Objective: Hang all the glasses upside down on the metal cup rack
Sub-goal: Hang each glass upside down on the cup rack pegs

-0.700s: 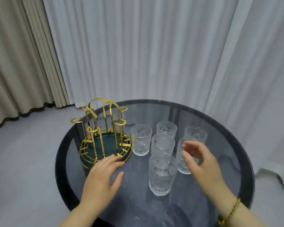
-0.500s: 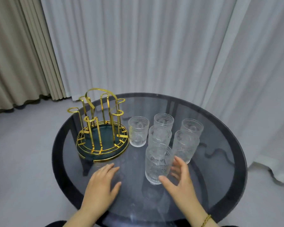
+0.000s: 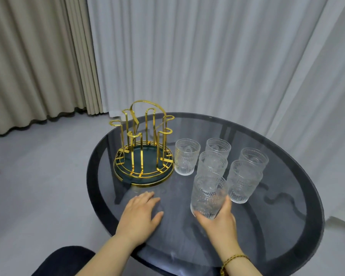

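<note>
A gold metal cup rack (image 3: 142,144) with a dark green round base stands at the left of the round dark glass table (image 3: 287,196); its pegs are bare. Several clear ribbed glasses stand upright to its right, among them one beside the rack (image 3: 186,156), one at the back (image 3: 218,146) and one at the right (image 3: 244,181). My right hand (image 3: 219,222) grips the nearest glass (image 3: 208,195) around its base, tilted slightly. My left hand (image 3: 140,214) lies flat on the table in front of the rack, fingers apart, holding nothing.
Grey-white curtains hang close behind the table, beige ones at the left. The floor is grey. A dark cushion or knee (image 3: 68,259) shows at the bottom left. Bare glass tabletop lies at the right and near edge.
My right hand came down from above the glasses and closed around the nearest glass. My left hand drew back from the rack base and settled flat on the table. The view tilted down.
</note>
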{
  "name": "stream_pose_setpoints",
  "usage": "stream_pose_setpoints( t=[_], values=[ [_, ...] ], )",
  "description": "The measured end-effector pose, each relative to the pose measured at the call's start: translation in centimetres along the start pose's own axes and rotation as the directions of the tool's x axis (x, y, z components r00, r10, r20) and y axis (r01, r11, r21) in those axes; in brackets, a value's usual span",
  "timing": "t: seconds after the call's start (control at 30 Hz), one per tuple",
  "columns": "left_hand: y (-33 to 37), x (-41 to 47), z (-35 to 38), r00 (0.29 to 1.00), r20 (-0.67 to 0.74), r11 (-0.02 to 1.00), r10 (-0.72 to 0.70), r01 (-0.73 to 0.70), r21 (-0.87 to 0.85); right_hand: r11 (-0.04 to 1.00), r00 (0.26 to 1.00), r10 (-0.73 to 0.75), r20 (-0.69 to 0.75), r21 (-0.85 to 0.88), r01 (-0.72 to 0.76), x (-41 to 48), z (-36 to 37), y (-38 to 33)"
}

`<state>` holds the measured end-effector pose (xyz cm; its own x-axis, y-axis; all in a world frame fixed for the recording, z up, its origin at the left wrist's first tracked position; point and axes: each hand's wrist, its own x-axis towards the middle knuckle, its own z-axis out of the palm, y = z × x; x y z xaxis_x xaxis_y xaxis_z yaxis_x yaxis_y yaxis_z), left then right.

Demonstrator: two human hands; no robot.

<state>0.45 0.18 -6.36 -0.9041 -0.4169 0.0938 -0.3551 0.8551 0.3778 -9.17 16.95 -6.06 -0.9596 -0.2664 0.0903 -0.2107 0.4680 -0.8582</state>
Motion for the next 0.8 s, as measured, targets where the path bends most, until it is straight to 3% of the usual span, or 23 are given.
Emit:
stream_pose_setpoints(
  t=[0.2, 0.3, 0.4, 0.67, 0.8],
  values=[
    [-1.2, 0.1, -0.9, 0.992, -0.118, 0.975, -0.042, 0.016, -0.22, 0.992, 0.997, -0.046, 0.057, 0.12, 0.039, -0.2, -0.6, -0.2],
    [-3.3, 0.5, -1.9, 0.963, -0.238, 0.965, -0.128, 0.065, -0.256, 0.98, 0.987, -0.127, 0.1, 0.164, 0.11, -0.4, -1.0, -0.7],
    [-5.9, 1.3, -2.9, 0.94, -0.259, 0.955, -0.221, 0.154, -0.255, 0.967, 0.965, -0.205, 0.166, 0.184, 0.174, 0.1, -2.1, -3.0],
    [-8.2, 3.0, -3.2, 0.972, -0.16, 0.97, -0.17, 0.136, -0.203, 0.877, 0.829, -0.457, 0.324, 0.006, 0.481, 3.6, -5.2, -14.8],
    [-8.5, 2.9, -3.2, 0.973, -0.168, 0.969, -0.16, 0.123, -0.212, 0.768, 0.742, -0.529, 0.411, -0.139, 0.625, 5.3, -3.9, -20.8]
  ],
)
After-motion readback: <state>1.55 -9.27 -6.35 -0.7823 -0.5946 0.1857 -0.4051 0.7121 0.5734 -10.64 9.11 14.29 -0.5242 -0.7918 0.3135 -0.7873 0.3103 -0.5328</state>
